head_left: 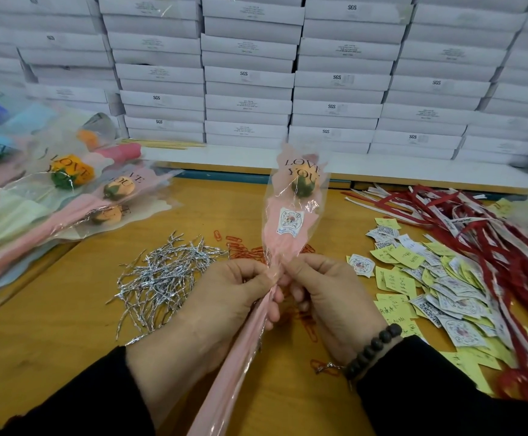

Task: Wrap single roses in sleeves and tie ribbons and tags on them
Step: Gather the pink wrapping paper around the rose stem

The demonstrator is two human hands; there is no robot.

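Observation:
A single rose in a pink and clear "LOVE YOU" sleeve (294,212) stands upright in the middle of the head view, its green-based bud (303,184) near the top and a small round-printed tag (291,221) stuck below it. My left hand (225,297) and my right hand (325,297) both pinch the gathered neck of the sleeve from either side. The sleeve's long pink tail runs down between my wrists to the bottom edge.
Silver twist ties (162,275) lie heaped left of my hands, red paper clips (247,250) behind them. Yellow and white tags (429,278) and red ribbons (476,228) cover the right. Wrapped roses (77,190) pile at the left. White boxes (250,73) stack along the back.

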